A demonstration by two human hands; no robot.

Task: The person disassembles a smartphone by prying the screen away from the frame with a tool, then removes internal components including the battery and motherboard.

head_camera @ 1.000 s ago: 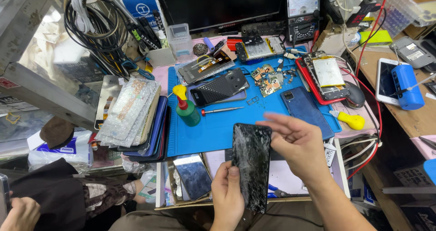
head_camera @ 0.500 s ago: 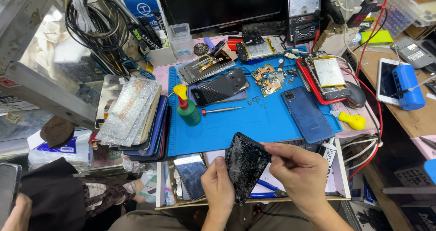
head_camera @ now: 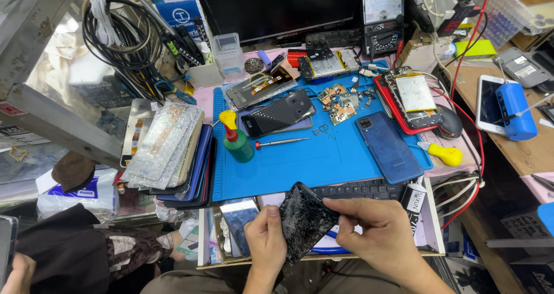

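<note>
Hands, two: left hand (head_camera: 265,236) and right hand (head_camera: 375,227) pinch one cracked screen (head_camera: 304,221), just below one blue mat (head_camera: 323,149).

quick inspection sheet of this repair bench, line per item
surface: blue work mat on a crowded bench
job's things: cracked black screen panel, tilted, held over the bench's front edge
clutter: blue phone, opened red phone, green bottle, screwdriver, circuit boards, stack of bubble-wrapped parts
grippers: left hand and right hand both grip the panel's edges
cables: black bundle at left; red wires at right
surroundings: analog meter, dark monitor, another person's hand bottom left
</note>
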